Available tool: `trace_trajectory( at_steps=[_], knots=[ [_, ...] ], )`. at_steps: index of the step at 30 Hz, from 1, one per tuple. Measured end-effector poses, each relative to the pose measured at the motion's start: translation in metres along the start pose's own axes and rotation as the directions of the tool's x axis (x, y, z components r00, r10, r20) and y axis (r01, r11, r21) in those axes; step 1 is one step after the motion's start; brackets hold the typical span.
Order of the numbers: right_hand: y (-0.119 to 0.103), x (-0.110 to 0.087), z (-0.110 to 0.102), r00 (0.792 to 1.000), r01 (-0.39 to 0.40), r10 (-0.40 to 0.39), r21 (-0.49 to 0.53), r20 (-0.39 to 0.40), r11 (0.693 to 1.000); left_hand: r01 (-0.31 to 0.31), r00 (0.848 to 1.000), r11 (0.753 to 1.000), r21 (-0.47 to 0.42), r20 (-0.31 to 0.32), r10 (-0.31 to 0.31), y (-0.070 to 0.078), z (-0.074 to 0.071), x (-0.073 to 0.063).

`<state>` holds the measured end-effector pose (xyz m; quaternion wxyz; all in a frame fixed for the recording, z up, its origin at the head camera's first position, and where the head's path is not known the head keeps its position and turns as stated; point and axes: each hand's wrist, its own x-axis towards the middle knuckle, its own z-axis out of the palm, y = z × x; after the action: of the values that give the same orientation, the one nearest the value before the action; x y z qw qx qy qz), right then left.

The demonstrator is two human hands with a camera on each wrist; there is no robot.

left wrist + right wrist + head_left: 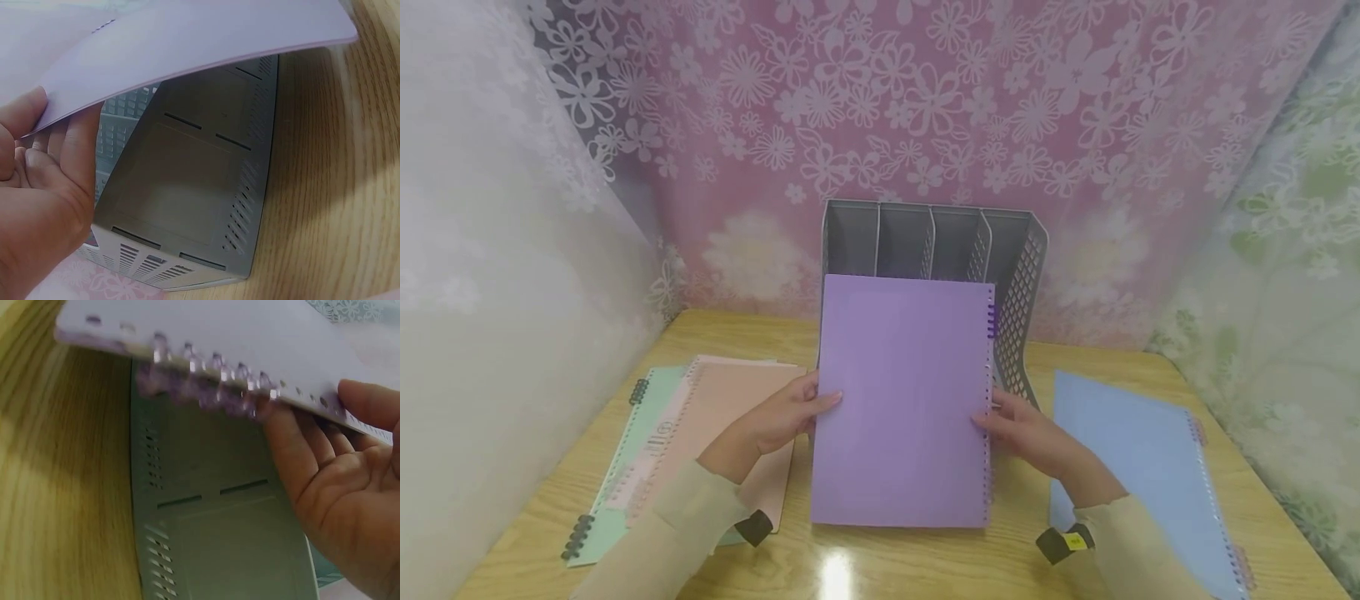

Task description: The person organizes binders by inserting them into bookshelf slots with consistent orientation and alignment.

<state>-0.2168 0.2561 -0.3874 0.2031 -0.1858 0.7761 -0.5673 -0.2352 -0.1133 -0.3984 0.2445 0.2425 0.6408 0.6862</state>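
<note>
A purple ring-bound notebook (901, 404) is held upright in front of the grey file organizer (1018, 304), its ring side to the right. On its left edge my left hand (782, 414) pinches the cover, thumb in front and fingers behind; the left wrist view shows this notebook (206, 40) bent slightly over the organizer's side wall (181, 181). My right hand (1033, 433) grips the ring edge the same way. Clear purple rings (206, 378) show close by in the right wrist view. The lower front of the organizer is hidden behind the notebook.
On the left of the wooden table (805, 575) lie overlapping notebooks: a green one (606, 533) beneath pink ones (730, 400). A blue notebook (1138, 475) lies at the right under my right forearm. Floral curtains (880, 100) hang behind and at both sides.
</note>
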Motion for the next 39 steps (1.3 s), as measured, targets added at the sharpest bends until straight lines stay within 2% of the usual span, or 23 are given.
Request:
trace_trajectory(
  at_steps=[5,13,20,23,26,28,30,33,35,37,39],
  knots=[
    [-0.001,-0.003,-0.002,1.000,0.017,-0.018,-0.046,-0.012,0.999,-0.002,1.000,1.000,0.005,-0.003,0.002,-0.002,0.000,0.000],
    [-0.002,-0.005,-0.001,0.995,0.075,-0.077,-0.030,-0.068,0.997,-0.024,1.000,0.990,0.136,0.008,0.023,-0.003,0.003,0.000],
    [0.002,-0.005,-0.001,0.986,0.162,-0.161,0.005,-0.041,0.987,0.042,0.997,0.979,0.198,-0.068,-0.029,-0.003,0.004,-0.002],
    [0.003,-0.005,-0.002,0.979,0.191,-0.191,-0.011,-0.071,0.982,0.063,0.994,0.972,0.225,-0.104,-0.040,0.000,0.004,-0.003],
    [0.003,-0.006,-0.004,0.969,0.218,-0.222,-0.046,-0.107,0.975,0.055,0.986,0.970,0.238,-0.165,-0.016,0.004,0.004,-0.002],
    [0.003,-0.006,-0.006,0.964,0.231,-0.237,-0.061,-0.122,0.971,0.037,0.974,0.971,0.235,-0.228,0.018,0.005,0.003,0.001],
    [0.002,-0.007,-0.007,0.959,0.242,-0.250,-0.072,-0.137,0.968,0.016,0.951,0.973,0.230,-0.304,0.056,0.005,0.002,0.002],
    [0.000,-0.007,-0.007,0.952,0.245,-0.255,-0.076,-0.169,0.967,-0.015,0.905,0.974,0.226,-0.411,0.109,0.004,0.000,0.004],
    [-0.002,-0.007,-0.006,0.946,0.244,-0.255,-0.081,-0.201,0.966,-0.023,0.867,0.965,0.262,-0.475,0.150,0.003,-0.001,0.004],
    [-0.005,-0.008,-0.005,0.936,0.251,-0.265,-0.088,-0.233,0.964,-0.011,0.831,0.950,0.312,-0.525,0.182,0.000,-0.003,0.004],
    [-0.008,-0.008,-0.004,0.926,0.257,-0.270,-0.083,-0.265,0.963,0.017,0.801,0.923,0.384,-0.558,0.217,-0.002,-0.005,0.004]
  ],
)
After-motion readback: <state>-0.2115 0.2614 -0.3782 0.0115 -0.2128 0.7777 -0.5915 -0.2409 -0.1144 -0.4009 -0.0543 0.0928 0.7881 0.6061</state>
